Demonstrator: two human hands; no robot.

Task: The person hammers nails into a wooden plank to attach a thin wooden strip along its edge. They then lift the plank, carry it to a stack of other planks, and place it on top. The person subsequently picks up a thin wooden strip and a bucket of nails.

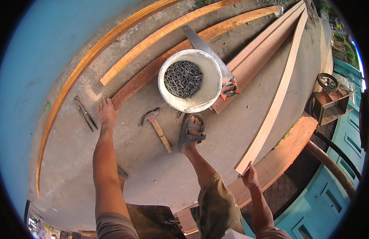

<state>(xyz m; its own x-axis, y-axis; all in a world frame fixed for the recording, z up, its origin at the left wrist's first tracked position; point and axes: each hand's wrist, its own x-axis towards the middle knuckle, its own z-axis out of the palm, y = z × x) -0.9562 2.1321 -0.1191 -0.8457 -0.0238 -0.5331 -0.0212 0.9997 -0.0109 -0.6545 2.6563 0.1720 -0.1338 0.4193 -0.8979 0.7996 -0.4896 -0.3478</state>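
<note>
My left hand (107, 113) is at the near end of a reddish-brown wooden plank (152, 73) lying on the ground, its fingers closed against that end. My right hand (251, 178) grips the near end of a long pale wooden plank (277, 105), whose far end meets several stacked pinkish boards (268, 44). Between the two planks stands a white bucket (211, 93) partly filled with nails (183, 79). A handsaw (204, 46) with an orange-and-black handle lies partly hidden behind the bucket. Nearer to me is a claw hammer (158, 128) with a wooden handle.
Pincers (85, 114) lie left of my left hand. Two more long wooden strips (136, 53) (59, 115) stretch along the left. My sandalled foot (192, 129) is just below the bucket. On the right are a wide board (290, 145), a wheeled cart (329, 101) and a teal wall (328, 199).
</note>
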